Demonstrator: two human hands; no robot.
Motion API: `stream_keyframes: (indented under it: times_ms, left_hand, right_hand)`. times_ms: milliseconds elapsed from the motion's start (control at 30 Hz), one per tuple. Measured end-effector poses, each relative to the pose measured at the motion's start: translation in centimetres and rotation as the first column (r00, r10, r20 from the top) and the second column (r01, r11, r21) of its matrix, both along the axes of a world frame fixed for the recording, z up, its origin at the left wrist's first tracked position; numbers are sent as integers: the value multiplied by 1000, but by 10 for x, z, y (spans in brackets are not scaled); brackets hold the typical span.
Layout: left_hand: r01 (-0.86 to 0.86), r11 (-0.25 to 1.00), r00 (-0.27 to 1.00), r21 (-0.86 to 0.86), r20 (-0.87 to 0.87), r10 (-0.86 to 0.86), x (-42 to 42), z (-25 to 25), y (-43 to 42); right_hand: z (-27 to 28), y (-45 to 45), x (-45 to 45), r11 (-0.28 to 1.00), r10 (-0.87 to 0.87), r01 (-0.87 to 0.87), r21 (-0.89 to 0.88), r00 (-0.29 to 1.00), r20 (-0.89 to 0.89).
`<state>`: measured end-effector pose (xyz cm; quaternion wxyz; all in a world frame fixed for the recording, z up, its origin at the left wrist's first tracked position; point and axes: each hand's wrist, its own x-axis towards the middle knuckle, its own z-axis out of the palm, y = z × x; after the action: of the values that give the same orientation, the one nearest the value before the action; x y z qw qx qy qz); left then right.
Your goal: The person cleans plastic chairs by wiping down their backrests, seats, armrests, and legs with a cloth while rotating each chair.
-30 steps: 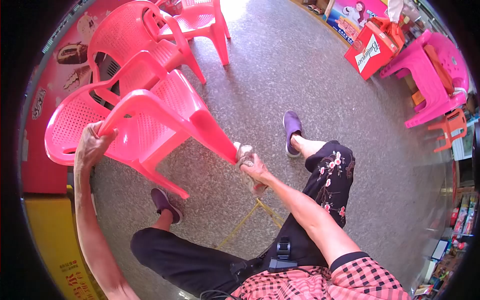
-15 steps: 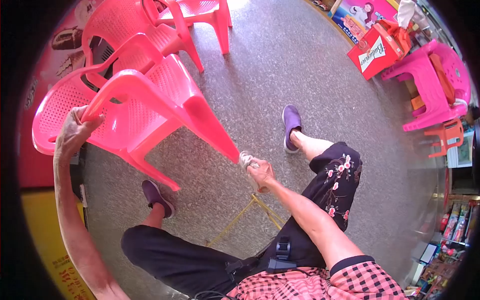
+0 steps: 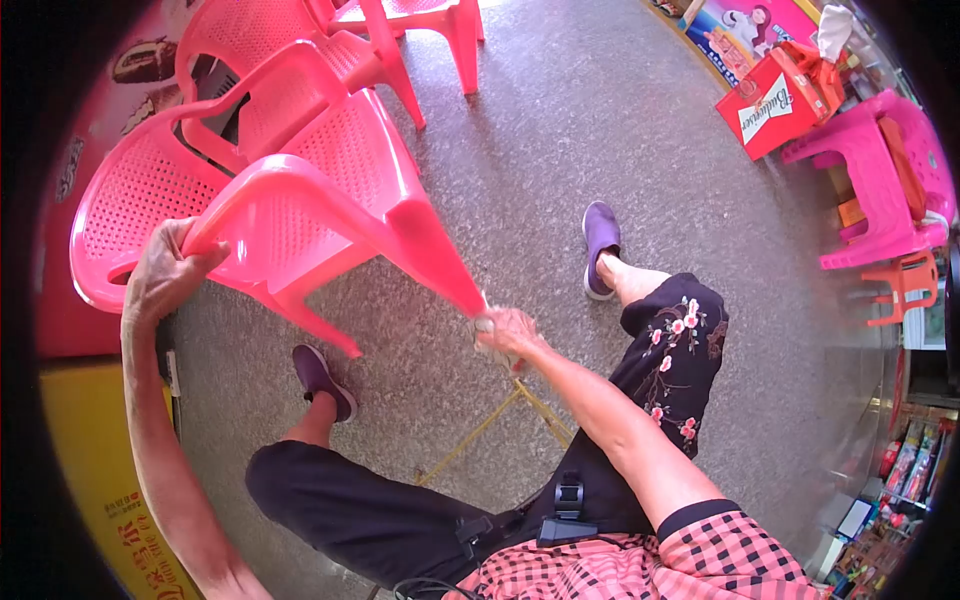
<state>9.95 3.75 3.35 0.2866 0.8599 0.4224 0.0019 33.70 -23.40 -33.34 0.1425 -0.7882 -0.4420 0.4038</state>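
A pink plastic armchair (image 3: 350, 150) with a perforated seat and back is tilted in front of me at the left. My left hand (image 3: 172, 268) is wrapped round the end of its near armrest, by the backrest. At the foot of the chair's front leg, my right hand (image 3: 507, 332) is closed on a crumpled greyish cloth (image 3: 488, 322), which is pressed to the leg's tip. The hand partly hides the cloth.
More pink chairs (image 3: 250, 45) stand behind at the upper left. A yellow box (image 3: 90, 450) is at the lower left. At the right are a red Budweiser box (image 3: 770, 105), a magenta chair (image 3: 870, 180), a small orange stool (image 3: 903, 287) and shelves of goods. Yellow lines mark the floor.
The view has shifted a little. My right hand has shifted and turned about the leg tip with the cloth. My left hand keeps its hold on the armrest.
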Motion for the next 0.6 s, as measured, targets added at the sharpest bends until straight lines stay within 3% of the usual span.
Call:
stream_keyframes:
  times_ms: [133,200,233,300,400,500,600]
  left_hand:
    - [4,1000,1000,1,12,-4,11,-7,3]
    - [18,1000,999,-8,32,-18,3,-19,14]
    - [31,999,998,-14,47,-31,0,-20,17]
    - [38,999,999,20,11,-38,4,-11,13]
    - [1,999,1000,-36,25,0,10,-7,0]
    - [14,1000,1000,-1,3,-14,9,-8,0]
    - [6,1000,1000,11,-29,-6,13,-4,-1]
  right_hand:
    - [-37,-34,8,979,-121,113,-167,992,-39]
    - [-50,-35,15,896,-443,445,-1,891,-102]
    - [-38,-24,18,896,-440,443,12,893,-99]
    - [5,13,31,693,-628,705,147,692,-356]
    - [-1,73,63,748,-512,636,190,735,-444]
    - [78,116,61,750,-335,579,321,751,-569]
    - [160,136,56,652,-112,609,452,667,-736]
